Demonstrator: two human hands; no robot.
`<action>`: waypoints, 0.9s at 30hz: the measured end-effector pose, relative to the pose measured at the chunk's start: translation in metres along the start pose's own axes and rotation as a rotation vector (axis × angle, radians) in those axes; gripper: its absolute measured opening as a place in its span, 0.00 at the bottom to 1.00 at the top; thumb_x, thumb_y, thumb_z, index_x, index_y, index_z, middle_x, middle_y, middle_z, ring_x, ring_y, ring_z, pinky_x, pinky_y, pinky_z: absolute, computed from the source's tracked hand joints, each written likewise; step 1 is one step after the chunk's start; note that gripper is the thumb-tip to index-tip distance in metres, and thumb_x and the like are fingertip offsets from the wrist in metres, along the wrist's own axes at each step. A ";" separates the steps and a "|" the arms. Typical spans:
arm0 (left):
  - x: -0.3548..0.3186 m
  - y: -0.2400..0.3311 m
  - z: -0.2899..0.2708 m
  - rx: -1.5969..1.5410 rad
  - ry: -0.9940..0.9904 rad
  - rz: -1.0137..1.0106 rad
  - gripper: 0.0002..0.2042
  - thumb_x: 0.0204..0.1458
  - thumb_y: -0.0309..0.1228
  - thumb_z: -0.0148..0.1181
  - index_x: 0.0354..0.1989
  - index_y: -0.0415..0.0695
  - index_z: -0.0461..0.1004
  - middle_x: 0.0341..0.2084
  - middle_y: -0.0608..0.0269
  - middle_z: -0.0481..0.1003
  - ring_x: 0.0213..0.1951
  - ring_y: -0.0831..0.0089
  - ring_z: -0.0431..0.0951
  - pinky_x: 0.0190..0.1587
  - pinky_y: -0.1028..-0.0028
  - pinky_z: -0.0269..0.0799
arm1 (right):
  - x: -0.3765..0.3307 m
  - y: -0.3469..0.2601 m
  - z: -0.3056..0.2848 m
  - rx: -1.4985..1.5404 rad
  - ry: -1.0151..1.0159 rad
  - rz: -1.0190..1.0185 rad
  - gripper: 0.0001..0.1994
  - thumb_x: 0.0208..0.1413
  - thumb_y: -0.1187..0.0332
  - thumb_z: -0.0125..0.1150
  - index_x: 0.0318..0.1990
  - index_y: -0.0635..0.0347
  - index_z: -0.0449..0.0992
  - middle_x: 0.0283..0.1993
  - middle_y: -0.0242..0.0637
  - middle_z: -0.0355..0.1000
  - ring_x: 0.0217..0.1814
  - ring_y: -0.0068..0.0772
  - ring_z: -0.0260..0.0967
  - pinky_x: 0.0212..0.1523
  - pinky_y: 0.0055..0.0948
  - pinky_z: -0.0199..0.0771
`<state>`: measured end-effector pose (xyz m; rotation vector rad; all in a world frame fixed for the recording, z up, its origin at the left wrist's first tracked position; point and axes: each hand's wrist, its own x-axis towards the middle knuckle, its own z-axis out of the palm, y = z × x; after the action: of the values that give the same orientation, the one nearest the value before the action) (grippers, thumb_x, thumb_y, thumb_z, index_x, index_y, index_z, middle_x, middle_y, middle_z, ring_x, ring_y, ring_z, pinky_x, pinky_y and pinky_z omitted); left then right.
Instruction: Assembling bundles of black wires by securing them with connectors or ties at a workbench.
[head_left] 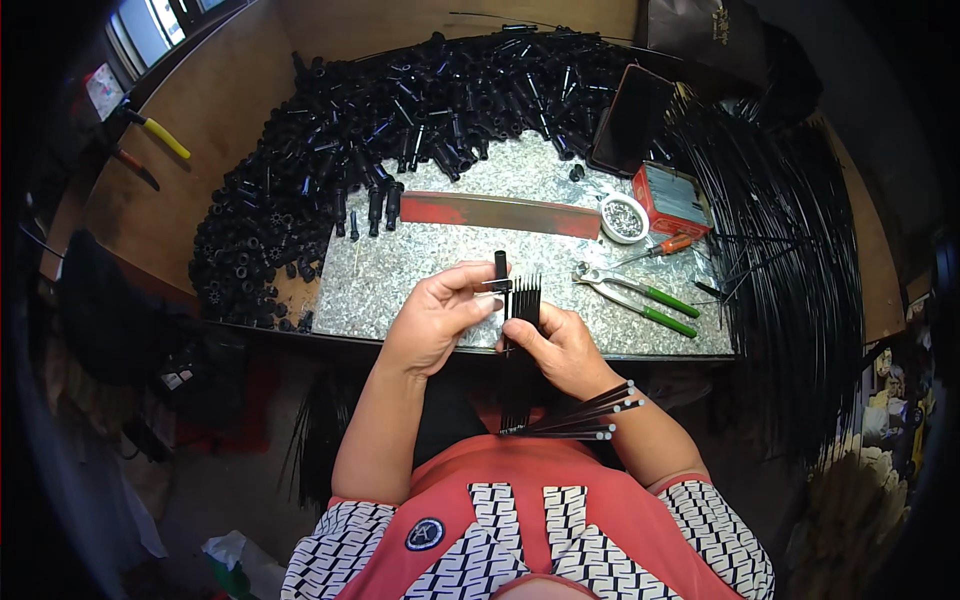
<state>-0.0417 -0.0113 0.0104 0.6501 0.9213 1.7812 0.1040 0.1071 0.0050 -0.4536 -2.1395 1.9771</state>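
Observation:
Between the fingers and thumb of my left hand (pixel 446 312) is a narrow black plastic tube (pixel 501 264) with a wider collar, standing nearly upright. My right hand (pixel 562 352) is closed round a bundle of thin black rods (pixel 527 300). Their upper ends are fanned side by side close to the tube's collar. Lower down, several rods reach toward my lap, and some spread out over my right forearm with pale round tips. Whether a rod sits in the collar is too small to tell. Both hands are above the front edge of the speckled work surface (pixel 400 290).
A large heap of black plastic tubes (pixel 400 110) covers the back and left. Behind my hands lie a red-edged metal bar (pixel 500 213), a white bowl of small metal pieces (pixel 624 219), a red box (pixel 672 200), green-handled pincers (pixel 635 298), a screwdriver (pixel 672 244) and a phone (pixel 632 120). Long black rods (pixel 785 270) fill the right.

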 end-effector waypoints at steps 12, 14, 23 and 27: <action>-0.005 -0.013 0.021 0.171 0.230 0.182 0.13 0.49 0.17 0.60 0.44 0.31 0.72 0.36 0.59 0.75 0.39 0.78 0.75 0.42 0.80 0.72 | -0.006 -0.021 -0.001 -0.239 0.026 -0.145 0.09 0.58 0.67 0.57 0.33 0.64 0.73 0.23 0.28 0.70 0.26 0.17 0.65 0.27 0.23 0.66; -0.006 -0.014 0.022 0.136 0.228 0.190 0.14 0.50 0.17 0.59 0.46 0.30 0.71 0.39 0.57 0.75 0.40 0.77 0.75 0.44 0.79 0.72 | -0.007 -0.020 -0.002 -0.266 0.022 -0.142 0.09 0.58 0.67 0.57 0.32 0.64 0.73 0.22 0.27 0.69 0.25 0.17 0.64 0.26 0.24 0.65; -0.008 -0.015 0.006 -0.015 0.079 0.115 0.14 0.53 0.21 0.57 0.49 0.31 0.70 0.39 0.56 0.77 0.39 0.75 0.77 0.44 0.78 0.73 | -0.003 -0.017 -0.008 -0.110 -0.085 0.054 0.10 0.57 0.65 0.58 0.36 0.64 0.74 0.21 0.26 0.66 0.23 0.14 0.59 0.24 0.21 0.62; -0.010 -0.013 0.008 -0.077 0.007 0.081 0.15 0.53 0.21 0.57 0.49 0.31 0.70 0.39 0.55 0.77 0.39 0.74 0.77 0.44 0.78 0.73 | -0.001 -0.011 -0.009 0.053 -0.156 0.117 0.10 0.57 0.63 0.58 0.37 0.61 0.75 0.19 0.22 0.62 0.18 0.12 0.57 0.18 0.18 0.58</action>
<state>-0.0252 -0.0152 0.0038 0.6404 0.8365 1.8825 0.1067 0.1147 0.0164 -0.4383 -2.1910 2.1948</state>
